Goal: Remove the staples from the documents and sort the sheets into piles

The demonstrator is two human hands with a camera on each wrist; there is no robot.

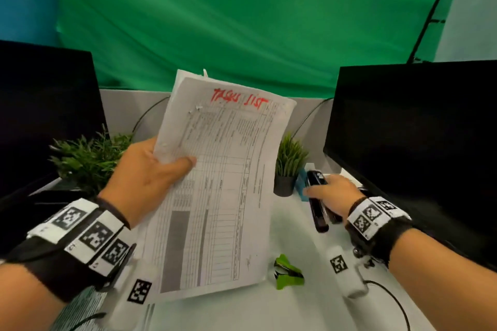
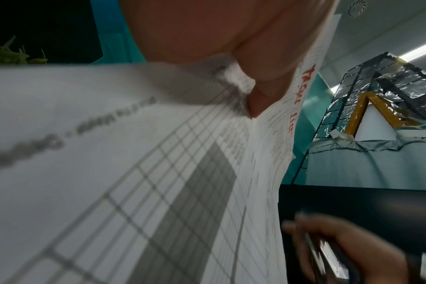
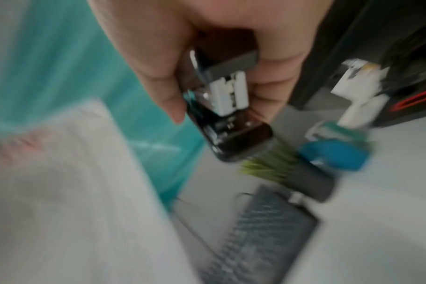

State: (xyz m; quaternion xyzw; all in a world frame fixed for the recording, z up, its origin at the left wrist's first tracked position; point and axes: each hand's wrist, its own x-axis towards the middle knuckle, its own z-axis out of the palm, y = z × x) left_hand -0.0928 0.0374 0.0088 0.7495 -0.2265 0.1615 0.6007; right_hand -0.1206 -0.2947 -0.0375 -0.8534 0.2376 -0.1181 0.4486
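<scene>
My left hand (image 1: 158, 169) holds up a stapled document (image 1: 220, 185) by its left edge, thumb on the front sheet; red handwriting heads the page and a staple (image 1: 198, 108) sits near its top left. In the left wrist view the thumb (image 2: 263, 80) presses on the document (image 2: 134, 173). My right hand (image 1: 332, 191) grips a black stapler (image 1: 317, 196) just right of the document, over the desk. The right wrist view shows the fingers wrapped around the stapler (image 3: 226, 107), blurred. A green staple remover (image 1: 287, 271) lies on the white desk (image 1: 295, 309) below the paper's lower right corner.
Two dark monitors stand at the left (image 1: 45, 115) and right (image 1: 419, 126). A small potted plant (image 1: 289, 166) and a bushier plant (image 1: 88, 158) sit at the back. A keyboard (image 3: 260, 234), a blue object (image 3: 333, 153) and cables lie on the desk. More paper (image 1: 80, 309) lies lower left.
</scene>
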